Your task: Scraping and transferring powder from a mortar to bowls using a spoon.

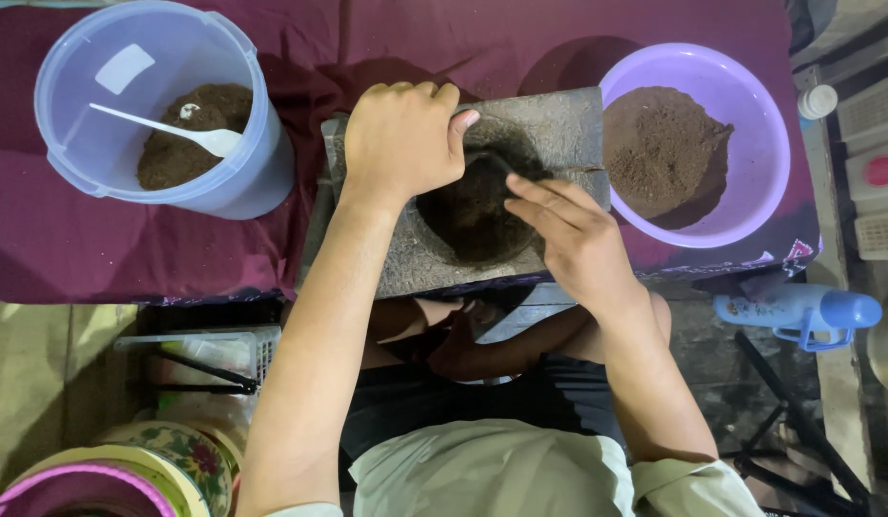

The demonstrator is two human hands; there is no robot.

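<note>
L hand (403,139): fist, fingers curled tight, resting on stone mortar (559,124) rim; whether it grips anything, can't tell.
R hand (570,239): fingers spread flat over the hollow w/ dark powder (468,215).
Mortar: centre, on maroon cloth (42,239).
Left side: clear bucket (56,105) w/ white spoon (157,126).
Right side: purple bowl (764,144) of brown powder, touching mortar.
Blocking: hands cover part of hollow.

The person wears a pale greenish-white short-sleeved shirt (492,474), its loose sleeve ends at the upper arms. Both forearms are bare down to the hands, with no watch, ring or bracelet visible. Dark shorts (549,397) cover the lap.
</note>
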